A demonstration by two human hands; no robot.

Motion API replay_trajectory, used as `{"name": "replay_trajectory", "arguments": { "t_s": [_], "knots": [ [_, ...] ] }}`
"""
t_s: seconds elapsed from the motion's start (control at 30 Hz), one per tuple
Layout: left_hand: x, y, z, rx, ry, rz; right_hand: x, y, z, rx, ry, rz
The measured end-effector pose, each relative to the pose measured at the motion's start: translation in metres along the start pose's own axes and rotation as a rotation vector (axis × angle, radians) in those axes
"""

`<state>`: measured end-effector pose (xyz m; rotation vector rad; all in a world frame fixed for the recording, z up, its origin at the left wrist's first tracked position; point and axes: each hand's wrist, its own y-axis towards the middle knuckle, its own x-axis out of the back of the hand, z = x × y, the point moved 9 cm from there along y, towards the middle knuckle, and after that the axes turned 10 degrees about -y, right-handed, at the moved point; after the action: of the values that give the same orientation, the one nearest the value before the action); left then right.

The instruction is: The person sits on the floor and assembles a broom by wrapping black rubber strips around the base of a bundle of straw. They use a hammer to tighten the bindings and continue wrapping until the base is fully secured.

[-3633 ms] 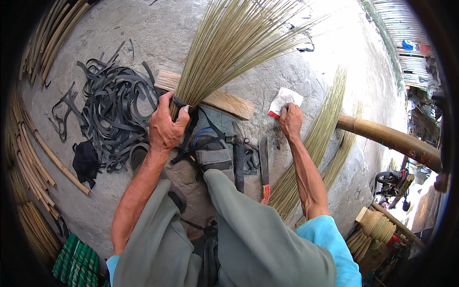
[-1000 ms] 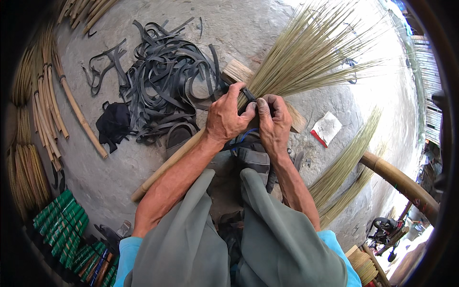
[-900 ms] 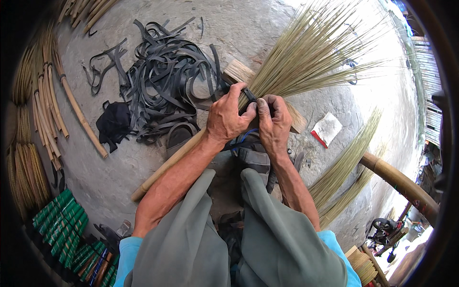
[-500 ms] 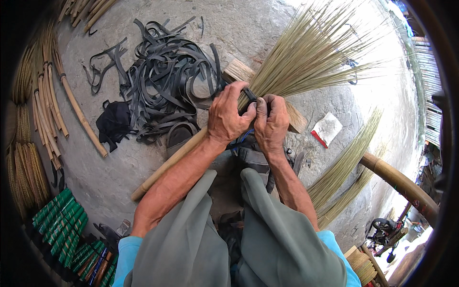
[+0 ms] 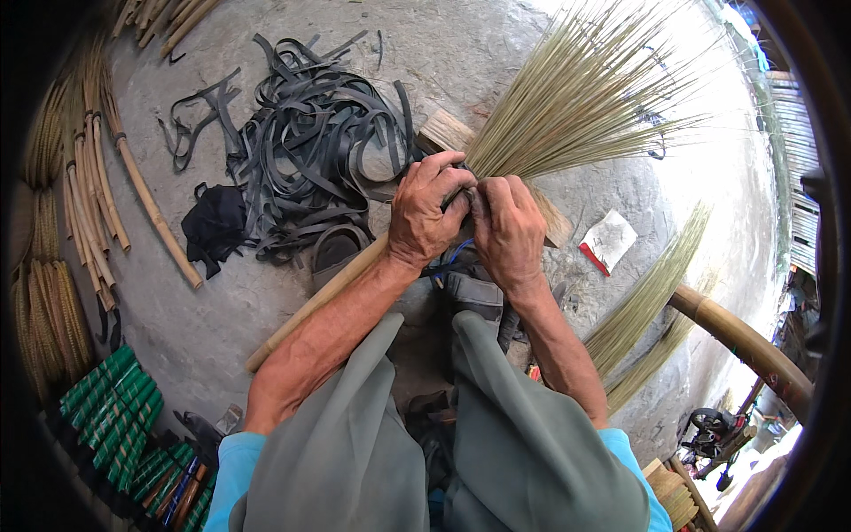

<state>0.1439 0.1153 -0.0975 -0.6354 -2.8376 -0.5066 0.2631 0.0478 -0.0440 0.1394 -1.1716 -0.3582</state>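
Observation:
A fan of thin green-tan broom straws point(image 5: 585, 89) spreads up and right from a tight neck between my two hands. My left hand point(image 5: 425, 217) is closed around that neck from the left. My right hand point(image 5: 510, 230) grips it from the right, fingers touching the left hand's. A dark strap and a bit of blue cord point(image 5: 452, 257) show just under the hands. A long wooden stick point(image 5: 310, 306) runs from the hands down to the left, under my left forearm.
A heap of black rubber strips point(image 5: 310, 151) and a black cloth point(image 5: 217, 226) lie left of the hands. A wooden block point(image 5: 448, 133), a white and red packet point(image 5: 607, 241), another straw bundle point(image 5: 647, 301), a thick bamboo pole point(image 5: 745, 337), cane sticks point(image 5: 97, 195) and green-wrapped handles point(image 5: 120, 421) surround me.
Since 3.6 s ago my right hand left the white packet and joined the left on the broom neck. Over the last second both hands stay there, with only small finger shifts.

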Motion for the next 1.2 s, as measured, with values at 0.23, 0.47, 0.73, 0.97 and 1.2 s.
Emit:
{"name": "replay_trajectory", "arguments": {
  "t_s": [0.23,0.47,0.73,0.97,1.2],
  "knots": [
    [0.001,0.0,-0.006,-0.029,0.064,-0.02,0.002,-0.017,-0.018,-0.106,0.161,0.073],
    [0.0,0.004,-0.01,-0.035,0.086,-0.048,0.007,-0.191,-0.071,-0.401,-0.105,0.327],
    [0.001,0.005,-0.01,-0.059,0.101,-0.06,-0.02,-0.302,-0.11,-1.086,0.189,0.316],
    [0.002,0.005,-0.01,-0.014,0.08,-0.035,-0.009,-0.281,-0.111,-1.128,0.425,0.522],
    [0.001,0.006,-0.008,0.021,0.077,-0.043,0.038,-0.204,-0.071,-0.783,0.401,0.311]
  ]
}}
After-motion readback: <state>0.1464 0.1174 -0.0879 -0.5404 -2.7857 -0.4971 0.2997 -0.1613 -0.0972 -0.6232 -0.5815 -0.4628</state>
